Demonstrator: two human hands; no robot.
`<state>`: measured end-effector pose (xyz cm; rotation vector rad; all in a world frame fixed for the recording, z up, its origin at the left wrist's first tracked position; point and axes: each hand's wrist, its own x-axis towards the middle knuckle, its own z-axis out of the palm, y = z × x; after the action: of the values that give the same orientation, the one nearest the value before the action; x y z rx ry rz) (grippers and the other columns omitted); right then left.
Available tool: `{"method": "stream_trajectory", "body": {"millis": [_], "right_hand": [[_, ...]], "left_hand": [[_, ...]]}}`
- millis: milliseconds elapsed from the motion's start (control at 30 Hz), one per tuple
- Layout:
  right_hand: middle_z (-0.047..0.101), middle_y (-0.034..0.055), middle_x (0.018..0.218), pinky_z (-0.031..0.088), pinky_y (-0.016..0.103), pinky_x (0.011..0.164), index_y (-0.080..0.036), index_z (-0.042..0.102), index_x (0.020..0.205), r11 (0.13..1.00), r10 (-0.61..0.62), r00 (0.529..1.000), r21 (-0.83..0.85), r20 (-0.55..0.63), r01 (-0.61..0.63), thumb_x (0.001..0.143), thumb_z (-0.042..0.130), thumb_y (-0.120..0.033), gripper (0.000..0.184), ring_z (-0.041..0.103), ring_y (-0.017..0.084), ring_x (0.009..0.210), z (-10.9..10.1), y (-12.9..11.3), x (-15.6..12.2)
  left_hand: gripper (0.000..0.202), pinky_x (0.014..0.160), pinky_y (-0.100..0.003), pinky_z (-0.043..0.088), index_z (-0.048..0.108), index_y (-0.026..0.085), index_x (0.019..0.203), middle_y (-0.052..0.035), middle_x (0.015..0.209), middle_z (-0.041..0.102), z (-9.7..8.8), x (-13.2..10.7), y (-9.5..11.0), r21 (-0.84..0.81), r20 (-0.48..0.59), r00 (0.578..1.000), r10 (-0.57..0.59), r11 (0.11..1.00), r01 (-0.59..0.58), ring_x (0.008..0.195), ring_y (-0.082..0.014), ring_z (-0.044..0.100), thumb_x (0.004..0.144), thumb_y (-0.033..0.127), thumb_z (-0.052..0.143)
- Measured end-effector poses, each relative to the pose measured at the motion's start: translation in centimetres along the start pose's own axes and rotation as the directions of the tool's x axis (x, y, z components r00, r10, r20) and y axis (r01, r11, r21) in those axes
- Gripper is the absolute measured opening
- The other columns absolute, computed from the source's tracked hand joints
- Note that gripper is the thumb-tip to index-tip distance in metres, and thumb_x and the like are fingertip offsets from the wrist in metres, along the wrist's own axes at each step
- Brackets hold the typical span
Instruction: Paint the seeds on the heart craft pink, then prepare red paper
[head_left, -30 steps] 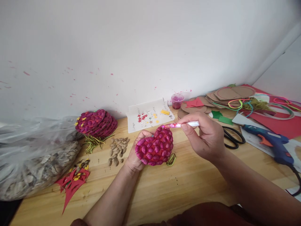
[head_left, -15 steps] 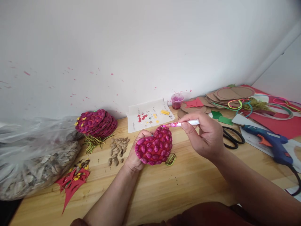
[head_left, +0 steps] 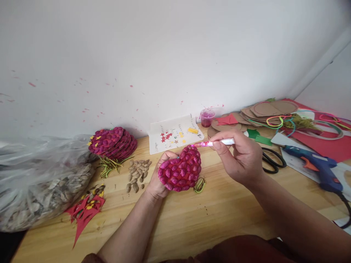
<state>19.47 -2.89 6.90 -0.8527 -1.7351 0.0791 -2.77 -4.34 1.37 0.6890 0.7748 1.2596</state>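
Observation:
My left hand (head_left: 157, 179) cups a magenta heart-shaped piece (head_left: 181, 170) covered with glittery seed shells, tilted toward me above the wooden table (head_left: 192, 223). My right hand (head_left: 241, 157) pinches a white-handled brush (head_left: 215, 143), whose pink tip touches the heart's upper right edge. A small coil of green and yellow cord (head_left: 199, 185) lies on the table just under the heart.
A stack of finished magenta hearts (head_left: 113, 142) leans at the wall, loose seeds (head_left: 137, 174) beside it. A plastic bag of shells (head_left: 41, 186) sits far left, with red paper scraps (head_left: 85, 212) nearby. A glitter cup (head_left: 207, 117), scissors (head_left: 271, 160), blue glue gun (head_left: 318, 166) and cardboard pieces (head_left: 268, 109) lie at right.
The brush tip has shifted slightly along the heart's top edge and the heart has tilted a little. Both hands stay in nearly the same place.

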Motion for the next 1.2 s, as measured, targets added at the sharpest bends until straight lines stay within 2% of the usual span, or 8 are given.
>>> {"method": "stream_trajectory", "body": {"millis": [167,400,567,1000,1200], "right_hand": [[0.075,0.0002,0.086,0.053,0.032,0.072,-0.023,0.068,0.098,0.999,-0.040,0.999,0.033,0.036,0.039,0.095,0.065,-0.018,0.007,0.068,0.016,0.075,0.12,-0.21,0.06],[0.075,0.0006,0.087,0.053,0.032,0.073,-0.023,0.068,0.098,0.999,-0.035,0.999,0.005,0.018,0.034,0.094,0.065,-0.017,0.007,0.068,0.016,0.077,-0.03,-0.15,0.13],[0.075,0.0008,0.087,0.053,0.032,0.074,-0.023,0.068,0.098,0.999,-0.048,0.998,0.009,0.035,0.048,0.095,0.065,-0.017,0.008,0.068,0.017,0.077,0.08,-0.25,0.16],[0.075,0.0000,0.087,0.052,0.029,0.071,-0.023,0.068,0.098,0.999,-0.012,1.000,-0.030,0.005,0.013,0.094,0.066,-0.015,0.008,0.069,0.015,0.077,0.05,-0.05,0.05],[0.075,0.0005,0.087,0.052,0.030,0.071,-0.023,0.068,0.098,1.000,-0.014,0.999,0.004,0.030,0.014,0.095,0.064,-0.017,0.007,0.068,0.015,0.076,0.10,-0.09,0.06]], "left_hand": [[0.032,0.063,-0.026,0.051,0.061,0.019,0.074,-0.0010,0.076,0.069,-0.12,-0.02,-0.05,0.005,-0.012,1.000,-0.009,1.000,0.009,0.064,-0.0150,0.062,0.066,0.031,0.089],[0.038,0.063,-0.026,0.050,0.058,0.019,0.077,-0.0001,0.077,0.068,-0.31,-0.07,-0.17,0.029,0.001,1.000,-0.003,1.000,0.003,0.065,-0.0148,0.063,0.068,0.037,0.090],[0.032,0.062,-0.026,0.050,0.060,0.019,0.075,-0.0005,0.075,0.069,-0.21,0.07,-0.14,0.015,-0.003,1.000,-0.009,1.000,0.009,0.063,-0.0149,0.062,0.067,0.031,0.089],[0.023,0.066,-0.027,0.053,0.065,0.019,0.072,-0.0026,0.087,0.074,0.10,0.00,0.07,-0.016,0.042,0.999,0.013,1.000,-0.012,0.068,-0.0151,0.064,0.070,0.027,0.086],[0.022,0.067,-0.028,0.054,0.065,0.019,0.074,-0.0040,0.094,0.076,0.17,0.00,0.06,-0.001,0.029,0.999,0.014,1.000,-0.014,0.073,-0.0168,0.067,0.070,0.026,0.086]]}}
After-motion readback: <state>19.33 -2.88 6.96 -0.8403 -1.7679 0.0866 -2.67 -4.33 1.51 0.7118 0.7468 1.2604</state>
